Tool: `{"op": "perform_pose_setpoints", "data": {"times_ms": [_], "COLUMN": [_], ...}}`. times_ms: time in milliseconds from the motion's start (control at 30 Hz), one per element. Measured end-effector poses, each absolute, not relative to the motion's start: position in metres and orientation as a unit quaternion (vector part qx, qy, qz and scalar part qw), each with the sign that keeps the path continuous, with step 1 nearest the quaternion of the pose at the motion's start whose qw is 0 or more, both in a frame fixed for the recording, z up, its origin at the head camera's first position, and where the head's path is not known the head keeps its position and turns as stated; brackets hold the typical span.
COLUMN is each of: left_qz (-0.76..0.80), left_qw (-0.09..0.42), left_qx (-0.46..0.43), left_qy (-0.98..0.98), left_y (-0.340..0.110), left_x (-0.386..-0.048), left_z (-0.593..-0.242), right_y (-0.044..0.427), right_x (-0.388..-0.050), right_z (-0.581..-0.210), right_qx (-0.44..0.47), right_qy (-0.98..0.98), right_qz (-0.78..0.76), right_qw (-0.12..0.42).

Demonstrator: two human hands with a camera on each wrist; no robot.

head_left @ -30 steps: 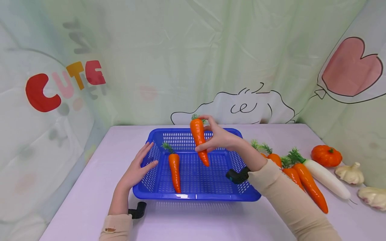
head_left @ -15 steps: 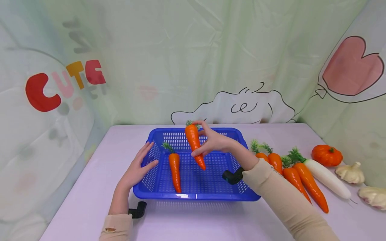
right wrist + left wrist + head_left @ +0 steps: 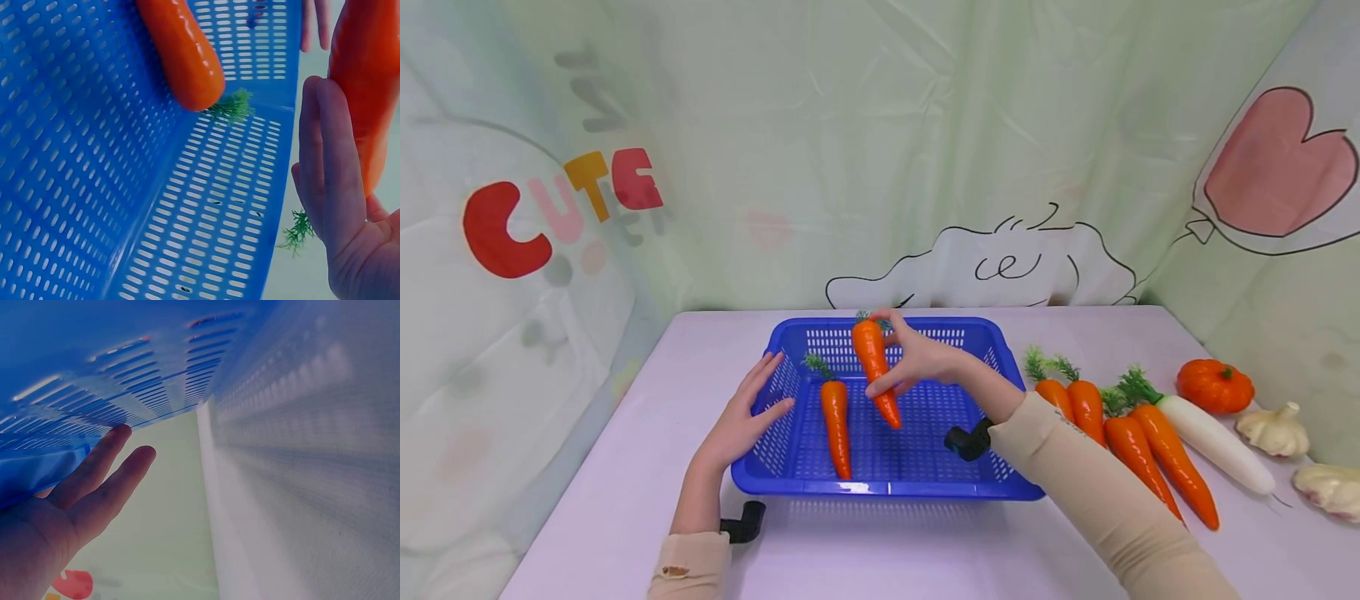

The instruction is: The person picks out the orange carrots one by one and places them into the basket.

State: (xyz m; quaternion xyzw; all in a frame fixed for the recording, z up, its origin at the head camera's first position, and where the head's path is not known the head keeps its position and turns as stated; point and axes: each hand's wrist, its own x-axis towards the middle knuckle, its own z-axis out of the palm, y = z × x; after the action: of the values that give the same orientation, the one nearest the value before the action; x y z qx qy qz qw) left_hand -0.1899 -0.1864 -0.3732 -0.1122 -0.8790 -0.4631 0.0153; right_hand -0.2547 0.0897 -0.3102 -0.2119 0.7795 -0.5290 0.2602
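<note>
My right hand [image 3: 921,358] holds an orange carrot [image 3: 872,354] tip-down above the blue plastic basket [image 3: 887,490]. Its thumb and fingers lie on either side of the root, and the green top shows above it. In the right wrist view that carrot [image 3: 365,94] appears close up beside the fingers. On the basket floor, towards the left, lies another carrot [image 3: 835,429]. My left hand [image 3: 741,421] rests at the basket's left rim with straight fingers; in the left wrist view two fingers [image 3: 119,481] lie along the outside of the slotted wall.
To the right of the basket lie several carrots [image 3: 1172,458], partly behind my right sleeve. Beside them are a white radish [image 3: 1213,442], a small orange pumpkin [image 3: 1215,386] and two garlic bulbs [image 3: 1273,429]. A printed curtain [image 3: 850,150] hangs behind the table.
My right hand has moved left and slightly down with the carrot, bringing it nearer the one in the basket. My left hand and the basket have stayed in place.
</note>
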Motion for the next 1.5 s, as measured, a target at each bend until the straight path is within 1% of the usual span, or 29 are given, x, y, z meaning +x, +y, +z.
{"op": "perform_pose_setpoints", "data": {"times_ms": [400,1000,1500], "left_qz": [-0.462,-0.461,-0.458], "left_qw": [0.014,0.012,0.012], "left_qx": [-0.108,-0.107,-0.109], "left_qy": [-0.880,-0.881,-0.882], "left_y": [-0.186,-0.187,-0.187], "left_x": [-0.191,-0.191,-0.192], "left_z": [-0.375,-0.376,-0.378], "right_y": [0.081,0.070,0.059], "right_x": [-0.256,-0.255,-0.256], "right_z": [-0.329,-0.351,-0.367], "right_qx": [-0.211,-0.159,-0.126], "right_qy": [0.784,0.783,0.787], "right_qz": [-0.513,-0.513,-0.512], "right_qw": [0.280,0.313,0.322]}}
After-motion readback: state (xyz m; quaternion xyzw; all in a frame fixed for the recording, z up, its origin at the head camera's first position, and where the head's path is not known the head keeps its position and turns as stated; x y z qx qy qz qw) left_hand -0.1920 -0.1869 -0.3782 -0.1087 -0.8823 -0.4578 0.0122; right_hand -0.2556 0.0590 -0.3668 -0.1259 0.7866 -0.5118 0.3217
